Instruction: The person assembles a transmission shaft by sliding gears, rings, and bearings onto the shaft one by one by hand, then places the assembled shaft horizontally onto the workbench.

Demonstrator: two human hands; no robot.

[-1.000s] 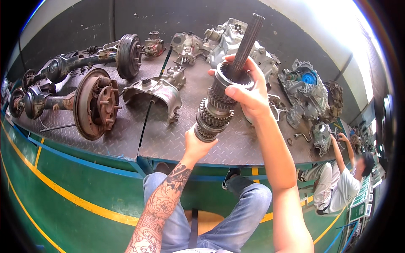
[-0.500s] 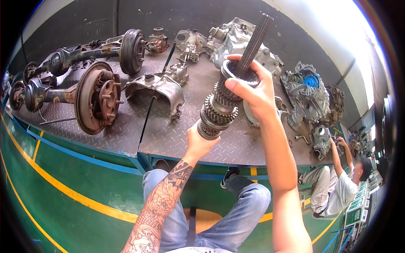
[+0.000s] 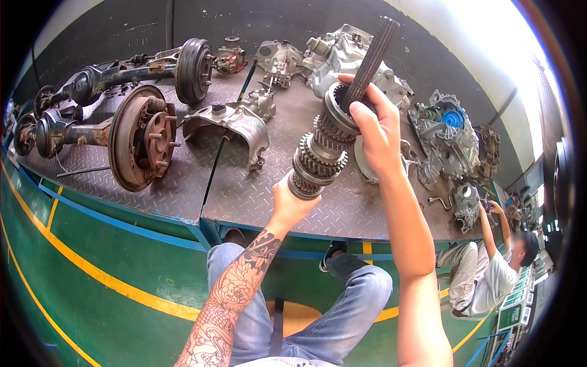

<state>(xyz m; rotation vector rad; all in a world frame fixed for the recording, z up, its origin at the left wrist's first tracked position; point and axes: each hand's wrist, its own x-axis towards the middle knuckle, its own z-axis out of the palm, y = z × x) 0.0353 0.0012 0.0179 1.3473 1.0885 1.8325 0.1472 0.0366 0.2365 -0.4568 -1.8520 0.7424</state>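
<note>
A transmission gear shaft (image 3: pixel 319 160) is held up at a slant above the near edge of the workbench, its long splined end pointing up and right. My left hand (image 3: pixel 292 207) is closed around its lower end, below the stacked gears; the fingers behind it are partly hidden. My right hand (image 3: pixel 380 134) is closed on the upper part, the thumb lying by the splined rod (image 3: pixel 371 61) and the fingers behind it. A wide toothed ring (image 3: pixel 335 113) sits around the shaft just left of that thumb.
The steel-plate workbench (image 3: pixel 177 208) carries rusty axles with a brake drum (image 3: pixel 137 137) at left, an open bell-shaped housing (image 3: pixel 229 125), a large gearbox case (image 3: pixel 339 52) behind, and a cutaway gearbox (image 3: pixel 446 131) at right. Another person (image 3: pixel 489 275) handles a small housing (image 3: pixel 468 202) far right.
My right thumb has shifted from the ring's near rim toward the splined rod. The ring now shows more of its outer side. My left hand keeps its hold almost unmoved.
</note>
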